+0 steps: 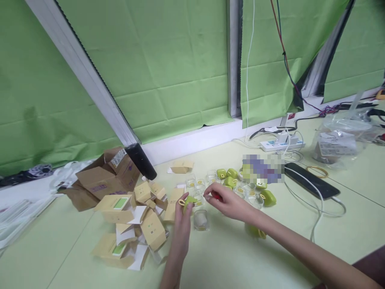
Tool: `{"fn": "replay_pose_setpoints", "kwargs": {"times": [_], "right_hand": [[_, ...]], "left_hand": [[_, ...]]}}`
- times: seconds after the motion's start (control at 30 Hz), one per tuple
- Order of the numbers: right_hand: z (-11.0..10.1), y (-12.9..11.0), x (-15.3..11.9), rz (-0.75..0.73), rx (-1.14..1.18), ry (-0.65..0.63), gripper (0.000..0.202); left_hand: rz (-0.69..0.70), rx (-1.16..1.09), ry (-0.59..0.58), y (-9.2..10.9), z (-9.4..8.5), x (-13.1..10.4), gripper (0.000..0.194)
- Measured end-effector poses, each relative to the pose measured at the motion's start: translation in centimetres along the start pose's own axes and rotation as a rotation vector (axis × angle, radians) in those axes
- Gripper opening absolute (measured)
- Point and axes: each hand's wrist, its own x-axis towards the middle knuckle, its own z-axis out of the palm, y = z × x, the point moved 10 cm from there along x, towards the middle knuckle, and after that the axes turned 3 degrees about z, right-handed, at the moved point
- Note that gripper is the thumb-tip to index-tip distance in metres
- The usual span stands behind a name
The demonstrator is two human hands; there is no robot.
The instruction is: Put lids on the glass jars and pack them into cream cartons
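Observation:
My left hand (183,216) is closed around a small green case (189,200) with a pale loop strap. To its right my right hand (221,200) is pinched, with a small red object (217,196) showing inside the fingers; its kind is hidden. The fingertips are near the green case, apart from it. Just below the hands sits a clear square plastic box (201,220) with something pale inside. Behind and beside the hands lie several clear plastic boxes (190,182) with yellow spots and several green cases (268,198), some with loops.
Opened tan cartons (152,228) are heaped at left, before a brown cardboard box (110,172) and a black cylinder (140,161). A phone (313,180) with a white cable, a power strip (282,144) and a plastic bag (337,140) lie at right. Green curtains (168,60) hang behind.

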Motion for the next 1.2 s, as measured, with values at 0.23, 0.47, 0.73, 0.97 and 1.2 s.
{"fn": "replay_pose_setpoints", "kwargs": {"times": [0.23,0.47,0.73,0.97,1.2], "right_hand": [[-0.7,-1.9,0.1,-0.042,0.122,-0.039,0.017],[-0.1,-2.1,-0.9,-0.153,0.054,0.054,0.006],[0.3,0.0,-1.9,-0.032,0.076,0.173,0.006],[2.4,0.8,-2.1,-0.045,0.173,0.070,0.022],[2.5,1.8,-2.3,-0.016,0.191,0.112,0.024]], "left_hand": [[-0.088,-0.232,-0.103,-0.2,2.0,-1.3,0.028],[-0.171,-0.387,-0.153,-1.1,3.7,-2.2,0.029],[-0.051,-0.295,-0.008,-1.4,2.6,-2.3,0.037],[-0.110,-0.230,-0.107,-1.8,3.8,-3.0,0.051],[-0.124,-0.206,-0.133,-2.3,3.9,-3.0,0.041]]}}
